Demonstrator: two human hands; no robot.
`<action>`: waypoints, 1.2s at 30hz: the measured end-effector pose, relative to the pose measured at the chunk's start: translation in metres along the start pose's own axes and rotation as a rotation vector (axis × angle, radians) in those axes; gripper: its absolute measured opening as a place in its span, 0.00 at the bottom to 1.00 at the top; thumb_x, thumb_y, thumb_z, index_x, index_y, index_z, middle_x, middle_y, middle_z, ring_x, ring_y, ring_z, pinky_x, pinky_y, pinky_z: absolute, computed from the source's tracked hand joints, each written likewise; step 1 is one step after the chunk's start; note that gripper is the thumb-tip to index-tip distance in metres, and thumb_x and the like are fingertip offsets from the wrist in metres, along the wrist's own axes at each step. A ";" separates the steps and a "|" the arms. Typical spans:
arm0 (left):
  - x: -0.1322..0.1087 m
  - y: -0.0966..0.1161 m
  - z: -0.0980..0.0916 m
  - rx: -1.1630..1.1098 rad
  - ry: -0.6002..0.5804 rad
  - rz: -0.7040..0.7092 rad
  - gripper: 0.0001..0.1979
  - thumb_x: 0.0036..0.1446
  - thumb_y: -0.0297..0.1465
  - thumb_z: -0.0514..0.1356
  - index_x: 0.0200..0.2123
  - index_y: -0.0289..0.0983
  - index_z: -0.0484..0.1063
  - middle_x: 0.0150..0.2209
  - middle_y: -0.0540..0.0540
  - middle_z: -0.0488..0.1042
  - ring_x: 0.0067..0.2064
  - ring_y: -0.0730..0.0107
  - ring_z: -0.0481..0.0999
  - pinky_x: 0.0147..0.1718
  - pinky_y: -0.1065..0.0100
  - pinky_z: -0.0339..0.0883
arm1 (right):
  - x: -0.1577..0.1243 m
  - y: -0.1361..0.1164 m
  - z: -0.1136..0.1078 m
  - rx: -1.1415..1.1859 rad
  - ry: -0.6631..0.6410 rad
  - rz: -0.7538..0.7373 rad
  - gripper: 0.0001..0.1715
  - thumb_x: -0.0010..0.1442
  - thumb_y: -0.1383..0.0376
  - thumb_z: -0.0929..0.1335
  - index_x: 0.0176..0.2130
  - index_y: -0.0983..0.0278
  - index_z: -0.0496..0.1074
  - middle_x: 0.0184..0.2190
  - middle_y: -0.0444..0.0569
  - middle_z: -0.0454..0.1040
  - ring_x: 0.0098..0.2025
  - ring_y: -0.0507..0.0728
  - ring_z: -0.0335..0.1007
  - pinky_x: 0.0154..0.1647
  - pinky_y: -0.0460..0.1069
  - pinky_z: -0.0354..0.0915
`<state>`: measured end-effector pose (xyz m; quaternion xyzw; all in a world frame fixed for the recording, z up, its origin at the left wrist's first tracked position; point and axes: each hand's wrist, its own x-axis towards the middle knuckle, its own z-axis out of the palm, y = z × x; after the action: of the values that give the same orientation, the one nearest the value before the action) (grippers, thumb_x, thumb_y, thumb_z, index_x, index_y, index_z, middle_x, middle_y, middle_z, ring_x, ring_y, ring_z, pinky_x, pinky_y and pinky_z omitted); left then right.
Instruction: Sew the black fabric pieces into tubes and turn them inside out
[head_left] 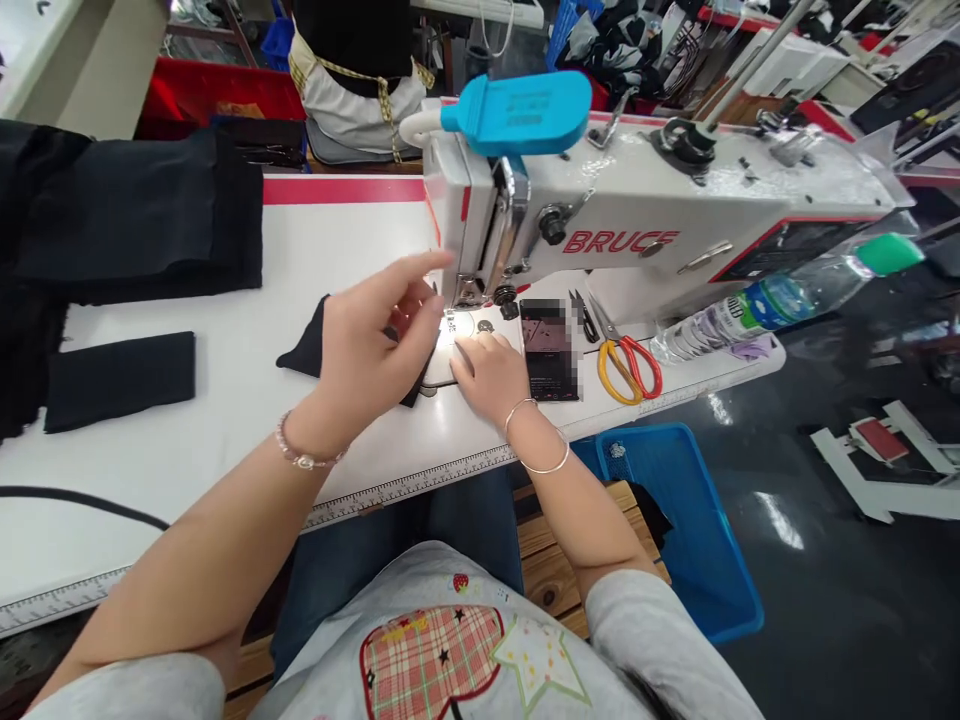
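Note:
I sit at a white sewing machine [637,215] marked BRUCE. My left hand [371,345] hovers just left of the needle area, fingers curled with the forefinger stretched toward the presser foot [469,292]; it hides most of a small black fabric piece [304,350] lying under it. My right hand [487,372] lies flat on the table with fingers extended, pressing down just in front of the needle plate [461,325]. What it presses on is washed out by the machine's lamp.
Black fabric pile [127,215] at the far left, a folded black strip [120,380] nearer. Phone [551,350], yellow-and-red scissors [626,365] and a plastic bottle [780,300] lie right of the needle. A blue bin [682,520] stands below the table edge.

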<state>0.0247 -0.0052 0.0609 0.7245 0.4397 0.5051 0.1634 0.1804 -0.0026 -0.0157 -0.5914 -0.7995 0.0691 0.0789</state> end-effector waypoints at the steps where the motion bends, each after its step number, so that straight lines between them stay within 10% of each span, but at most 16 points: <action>1: 0.005 0.005 0.001 -0.031 -0.021 -0.003 0.18 0.61 0.29 0.56 0.54 0.43 0.69 0.30 0.51 0.74 0.30 0.73 0.72 0.29 0.69 0.67 | 0.000 0.000 0.000 0.002 0.007 0.000 0.21 0.68 0.58 0.59 0.54 0.62 0.70 0.42 0.54 0.73 0.45 0.61 0.64 0.42 0.51 0.58; 14: 0.038 0.019 0.019 0.363 0.025 0.152 0.06 0.59 0.26 0.54 0.34 0.39 0.71 0.23 0.54 0.68 0.24 0.78 0.63 0.27 0.70 0.58 | -0.002 0.004 0.002 0.016 0.019 -0.024 0.18 0.68 0.59 0.59 0.51 0.61 0.70 0.41 0.53 0.73 0.45 0.62 0.65 0.38 0.52 0.60; 21: 0.041 0.026 0.017 0.606 -0.031 0.163 0.16 0.59 0.25 0.52 0.22 0.40 0.48 0.19 0.54 0.49 0.22 0.75 0.44 0.24 0.65 0.41 | -0.003 0.006 0.002 0.014 0.032 -0.040 0.17 0.68 0.59 0.59 0.48 0.62 0.71 0.40 0.53 0.73 0.45 0.62 0.65 0.38 0.52 0.60; 36: 0.006 -0.015 0.025 0.612 -0.079 0.023 0.10 0.64 0.34 0.48 0.35 0.42 0.67 0.22 0.50 0.64 0.25 0.67 0.66 0.26 0.65 0.52 | -0.003 0.006 0.009 -0.011 0.064 -0.052 0.18 0.69 0.59 0.58 0.49 0.61 0.71 0.41 0.53 0.73 0.45 0.62 0.66 0.39 0.52 0.61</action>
<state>0.0404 0.0131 0.0435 0.7641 0.5563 0.3226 -0.0511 0.1850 -0.0034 -0.0263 -0.5728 -0.8120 0.0437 0.1032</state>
